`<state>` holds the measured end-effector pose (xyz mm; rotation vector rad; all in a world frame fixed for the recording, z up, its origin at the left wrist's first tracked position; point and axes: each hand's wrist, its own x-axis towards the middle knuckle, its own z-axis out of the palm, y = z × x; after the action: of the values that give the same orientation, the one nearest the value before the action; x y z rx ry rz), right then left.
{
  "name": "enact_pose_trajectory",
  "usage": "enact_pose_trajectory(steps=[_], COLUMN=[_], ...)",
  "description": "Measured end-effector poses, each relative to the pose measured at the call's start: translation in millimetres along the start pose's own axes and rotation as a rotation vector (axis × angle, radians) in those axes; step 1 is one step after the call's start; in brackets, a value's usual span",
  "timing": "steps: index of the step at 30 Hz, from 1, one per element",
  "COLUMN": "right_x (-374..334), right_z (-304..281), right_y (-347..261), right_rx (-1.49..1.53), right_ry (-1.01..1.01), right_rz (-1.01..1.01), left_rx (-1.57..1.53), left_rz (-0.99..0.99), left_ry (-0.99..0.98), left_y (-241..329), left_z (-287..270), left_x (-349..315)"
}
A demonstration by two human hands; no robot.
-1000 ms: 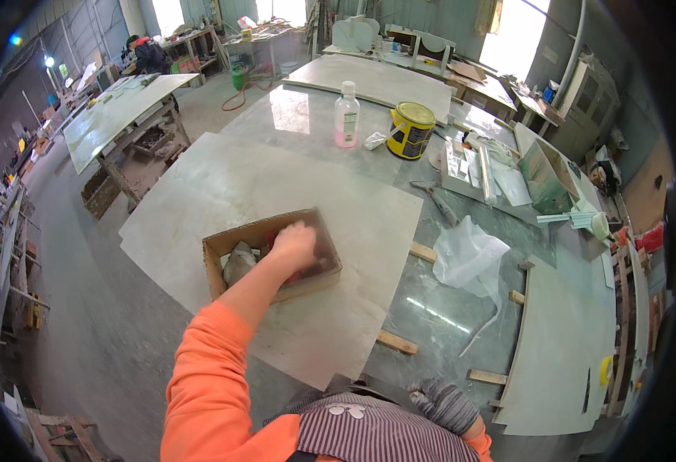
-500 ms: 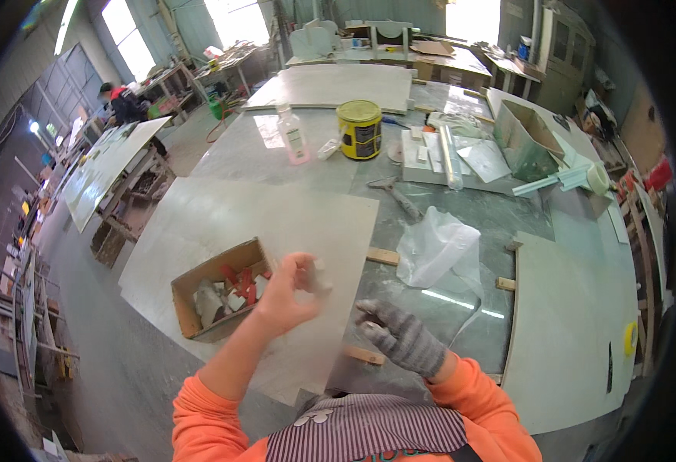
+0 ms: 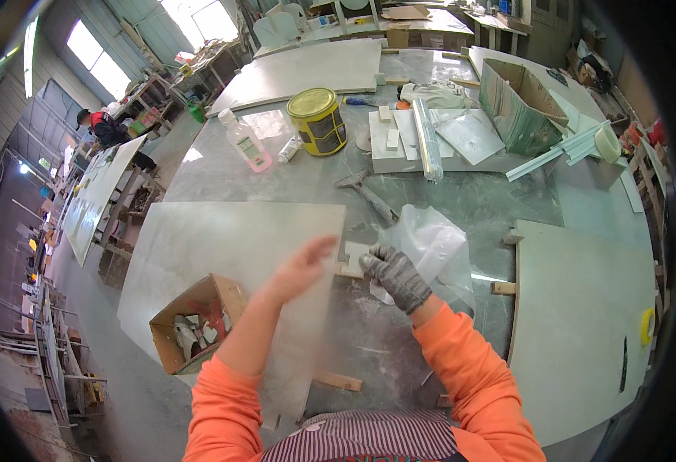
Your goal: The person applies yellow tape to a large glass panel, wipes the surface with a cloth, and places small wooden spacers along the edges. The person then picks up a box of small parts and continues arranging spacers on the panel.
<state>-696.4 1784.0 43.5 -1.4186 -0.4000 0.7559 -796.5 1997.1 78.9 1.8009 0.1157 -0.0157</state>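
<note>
My right hand point(image 3: 399, 279), in a grey knitted glove, pinches a small white notched piece point(image 3: 355, 257) near the right edge of a large pale panel point(image 3: 222, 239). My bare left hand point(image 3: 301, 269) hovers over that panel, a little left of the white piece, with fingers stretched out and slightly blurred. Nothing shows in it. A cardboard box point(image 3: 166, 329) with red and white scraps stands on the panel beside my left forearm. Just past my right hand lies a crumpled clear plastic bag point(image 3: 434, 242), partly behind the glove.
A scraper-like tool point(image 3: 368, 199) lies beyond my hands. Farther off stand a bottle of pink liquid point(image 3: 247, 142), a yellow-and-black can point(image 3: 317, 123) and a green-grey box point(image 3: 519, 108). Another panel point(image 3: 584, 308) lies at the right. A person point(image 3: 107, 129) is far left.
The pale piece that was in my left hand is now at my right fingertips. My left hand has opened, and my right hand has moved forward. The view has shifted.
</note>
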Motion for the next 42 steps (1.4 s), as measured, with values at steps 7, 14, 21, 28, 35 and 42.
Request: enact_pose_trajectory(steps=[7, 14, 21, 28, 35, 42], right_x=[79.3, 109.5, 116.9, 118.5, 123.2, 121.4], right_z=[0.6, 4.0, 3.8, 6.4, 6.8, 9.0], right_y=[39.1, 57.3, 62.0, 49.4, 44.2, 43.6], right_rx=[-0.597, -0.752, -0.838, -0.961, -1.161, -1.118], right_ry=[0.361, 0.375, 0.355, 0.272, 0.109, 0.147], right_rz=[-0.169, -0.348, -0.475, -0.416, -0.370, -0.386], left_rx=[0.943, 1.043, 1.072, 1.042, 1.024, 1.006], left_rz=[-0.136, -0.235, -0.278, -0.394, -0.395, -0.376], left_ry=[0.186, 0.027, 0.058, 0.010, 0.003, 0.031], left_y=[-35.7, -50.3, -52.0, -45.6, -44.7, -48.7], left_z=[-34.5, -28.2, -20.5, -20.0, -20.3, -20.1], left_x=[130.5, 189.5, 193.2, 195.0, 193.3, 193.9])
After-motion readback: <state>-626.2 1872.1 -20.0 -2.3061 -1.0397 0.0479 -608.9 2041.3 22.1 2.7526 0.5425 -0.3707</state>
